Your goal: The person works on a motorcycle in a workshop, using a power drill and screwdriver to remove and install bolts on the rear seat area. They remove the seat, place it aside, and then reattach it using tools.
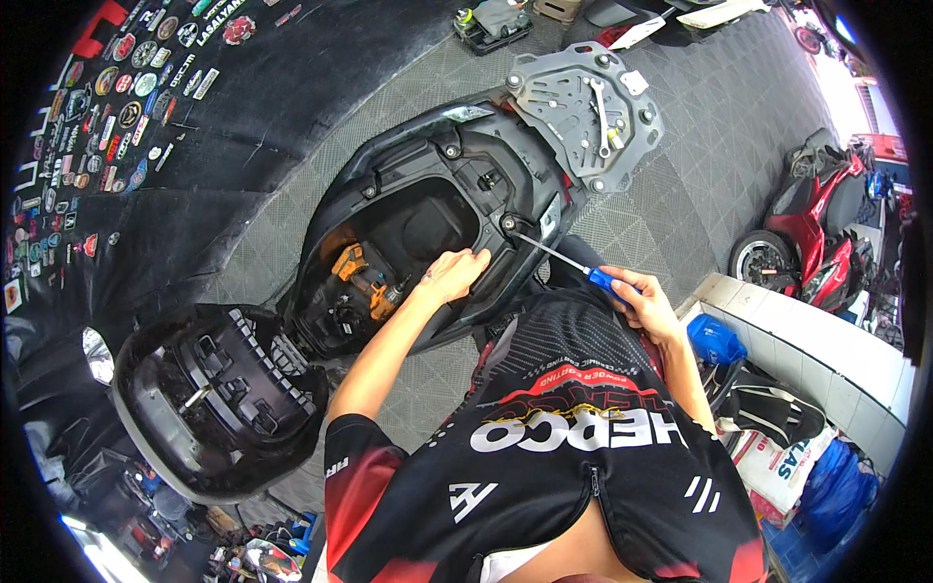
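My right hand [641, 306] grips a screwdriver [601, 279] by its blue handle. Its long metal shaft points left, with the tip close to a bolt hole [508, 223] at the edge of a scooter's open under-seat compartment [432, 219]. My left hand [455, 276] is closed at the compartment's near rim, fingers curled in; whether anything is inside them is hidden. A yellow-and-black cordless drill [367, 282] lies inside the compartment. The scooter's seat [219, 398] is tipped open at the lower left.
A grey metal rack plate [578, 102] carries a combination wrench [601, 119] at the scooter's rear. A red scooter [816, 219] stands at the right, past a low white-tiled wall [807, 335]. Bags [773, 403] lie beside that wall. An open tool case [492, 24] sits on the floor at the top.
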